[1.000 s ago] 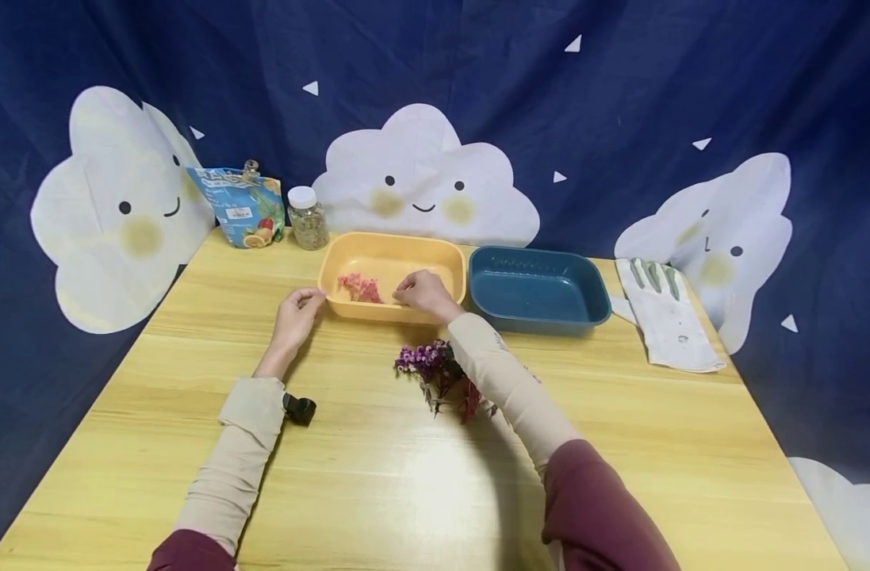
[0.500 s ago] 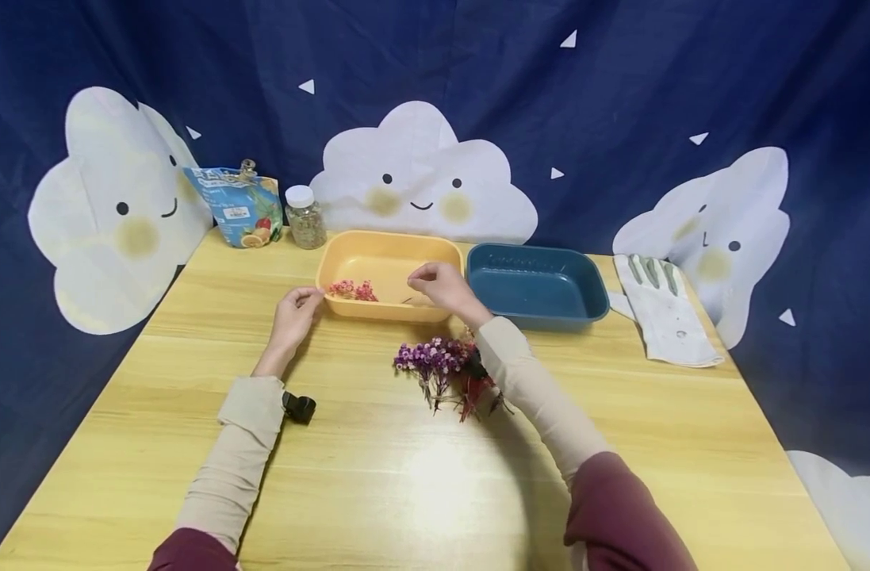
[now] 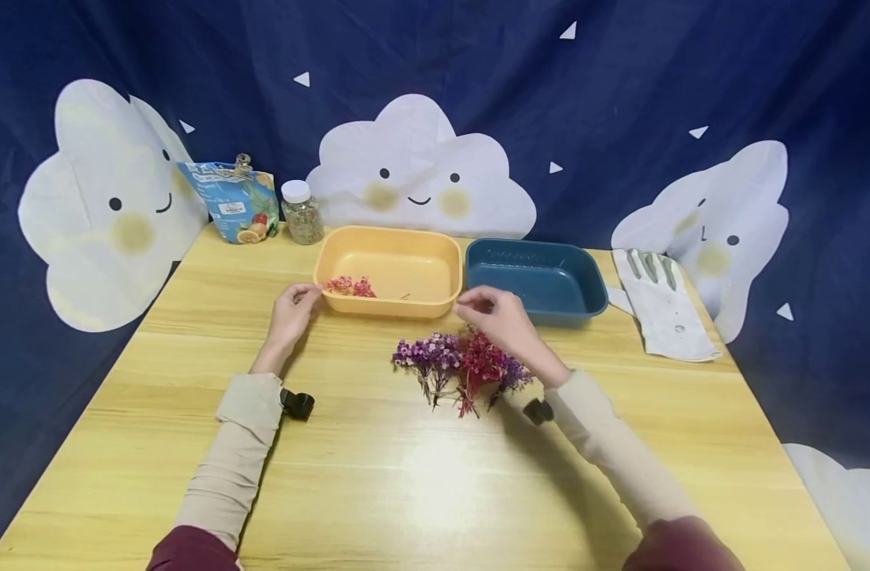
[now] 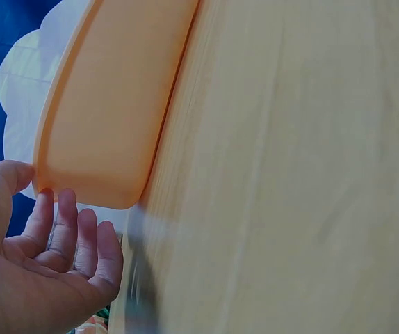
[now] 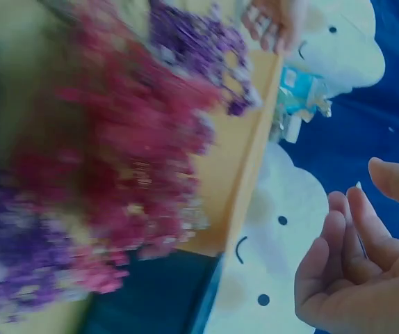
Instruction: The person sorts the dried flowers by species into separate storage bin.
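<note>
Left hand pinches the rim of the yellow tub at its near left corner, from where I'm standing. The person's right hand grasps nothing, its fingers loosely bent and thumb apart, by the tub's other near corner; whether it touches there, I can't tell. Below that hand, on the counter, lie red flowers, with purple flowers to their left. Just right of the left hand, a pinkish-red sprig lies inside the tub. Beyond the right hand sits a blue tub.
</note>
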